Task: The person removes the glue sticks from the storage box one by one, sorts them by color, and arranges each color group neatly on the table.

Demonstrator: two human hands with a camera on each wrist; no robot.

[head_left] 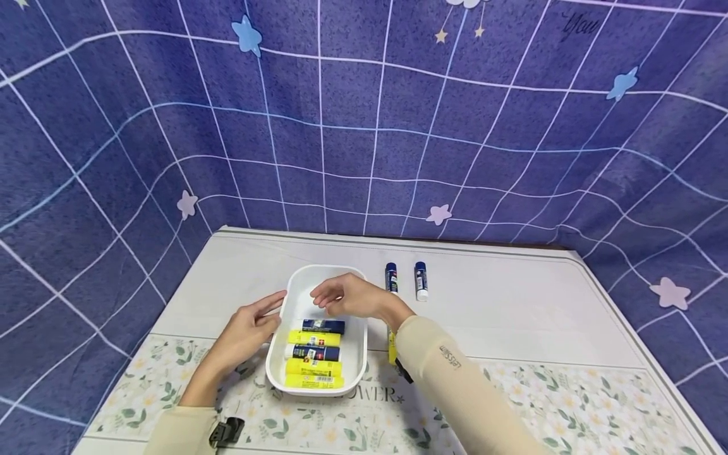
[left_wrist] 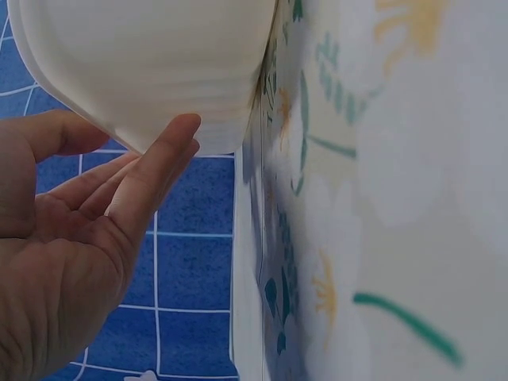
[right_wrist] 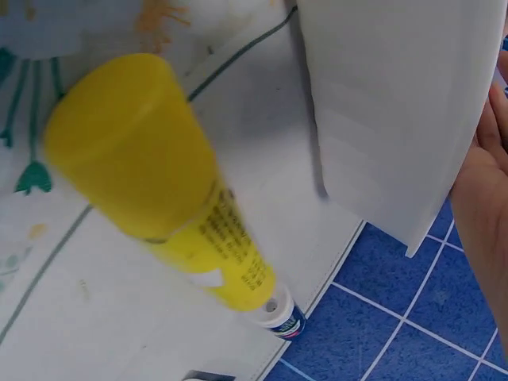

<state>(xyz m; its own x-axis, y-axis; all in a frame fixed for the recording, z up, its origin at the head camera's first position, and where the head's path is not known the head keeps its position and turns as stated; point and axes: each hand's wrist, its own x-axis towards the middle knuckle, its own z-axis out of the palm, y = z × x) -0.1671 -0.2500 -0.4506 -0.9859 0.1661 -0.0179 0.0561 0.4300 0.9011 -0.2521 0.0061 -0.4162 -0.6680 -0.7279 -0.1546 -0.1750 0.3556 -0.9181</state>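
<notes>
A white plastic tray [head_left: 316,393] holds several glue sticks lying crosswise, dark blue ones [head_left: 323,326] and yellow ones [head_left: 313,367]. My left hand [head_left: 246,330] is at the tray's left side; in the left wrist view its nearly straight fingers [left_wrist: 163,155] touch the outer wall below the rim. Over the far part of the tray hovers my right hand [head_left: 355,297], its fingers loosely bent, with nothing visible in them. Only part of this hand [right_wrist: 480,182] shows past the tray wall in the right wrist view.
To the tray's right lies a yellow glue stick [head_left: 392,347], partly hidden by the right sleeve. Two blue glue sticks [head_left: 391,277] [head_left: 421,281] lie farther back on the table. A blue gridded curtain [head_left: 364,126] hangs behind the table's back edge.
</notes>
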